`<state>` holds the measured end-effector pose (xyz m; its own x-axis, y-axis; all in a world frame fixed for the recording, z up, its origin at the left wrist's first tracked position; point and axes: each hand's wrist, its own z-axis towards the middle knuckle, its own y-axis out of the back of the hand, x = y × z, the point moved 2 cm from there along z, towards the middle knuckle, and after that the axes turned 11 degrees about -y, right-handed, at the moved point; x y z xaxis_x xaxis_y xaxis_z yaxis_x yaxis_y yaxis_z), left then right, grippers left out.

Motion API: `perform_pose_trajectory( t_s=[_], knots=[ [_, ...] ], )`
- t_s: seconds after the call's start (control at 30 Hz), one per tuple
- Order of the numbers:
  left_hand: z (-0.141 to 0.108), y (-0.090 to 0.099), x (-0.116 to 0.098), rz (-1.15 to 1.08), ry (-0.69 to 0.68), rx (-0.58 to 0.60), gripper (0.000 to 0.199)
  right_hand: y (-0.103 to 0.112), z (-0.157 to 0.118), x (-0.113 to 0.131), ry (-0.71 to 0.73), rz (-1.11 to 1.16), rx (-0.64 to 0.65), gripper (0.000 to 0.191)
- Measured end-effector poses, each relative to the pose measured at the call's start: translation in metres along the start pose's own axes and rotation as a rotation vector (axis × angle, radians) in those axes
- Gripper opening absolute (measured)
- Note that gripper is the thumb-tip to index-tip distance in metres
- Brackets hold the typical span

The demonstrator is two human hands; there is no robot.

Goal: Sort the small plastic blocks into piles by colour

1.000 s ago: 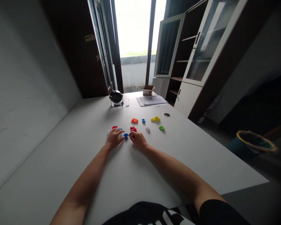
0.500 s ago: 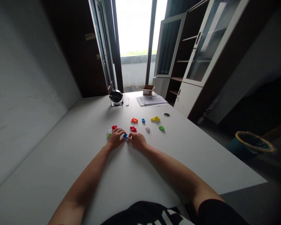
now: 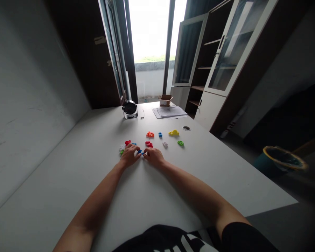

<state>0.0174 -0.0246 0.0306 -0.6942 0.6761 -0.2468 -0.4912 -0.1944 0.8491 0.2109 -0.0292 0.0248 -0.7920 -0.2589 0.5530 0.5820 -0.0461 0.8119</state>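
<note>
Between my hands is a small blue plastic piece (image 3: pixel 140 152), just over the white table (image 3: pixel 147 189). My left hand (image 3: pixel 130 154) is closed on its left side with thumb and fingers. My right hand (image 3: pixel 153 155) pinches at its right end. Beside my left hand lie a red piece (image 3: pixel 127 142), a white piece (image 3: pixel 122 148) and a green piece (image 3: pixel 121 152), partly covered by the hand. Another blue piece (image 3: pixel 134 144) peeks out behind the left fingers. Just beyond my right hand rests a red block piece (image 3: pixel 149 144).
Farther out are an orange piece (image 3: pixel 150 134), a small blue piece (image 3: pixel 160 134), a yellow piece (image 3: pixel 173 133), a white piece (image 3: pixel 165 144) and a green piece (image 3: pixel 180 143). Behind stand a round black device (image 3: pixel 130 107), papers (image 3: pixel 169 112) and an open carton (image 3: pixel 165 101). A bin (image 3: pixel 283 159) is right.
My hands stay nearly in place around the blue piece, which looks slightly turned and shows more of itself between the fingers. The view has shifted very slightly.
</note>
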Motion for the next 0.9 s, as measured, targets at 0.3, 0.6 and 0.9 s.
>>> perform_pose_trajectory(
  t_s=[0.3, 0.6, 0.9],
  knots=[
    [0.001, -0.002, 0.01, -0.095, 0.081, -0.06, 0.022, 0.0, 0.001, -0.003, 0.043, 0.103, -0.115, 0.012],
    [0.0, -0.01, 0.018, -0.165, 0.03, -0.094, 0.018, 0.0, 0.001, -0.005, 0.128, 0.209, -0.18, 0.014],
    [0.0, -0.006, 0.014, -0.182, -0.019, -0.112, 0.008, -0.005, 0.003, -0.008, 0.165, 0.226, -0.135, 0.016]
  ],
)
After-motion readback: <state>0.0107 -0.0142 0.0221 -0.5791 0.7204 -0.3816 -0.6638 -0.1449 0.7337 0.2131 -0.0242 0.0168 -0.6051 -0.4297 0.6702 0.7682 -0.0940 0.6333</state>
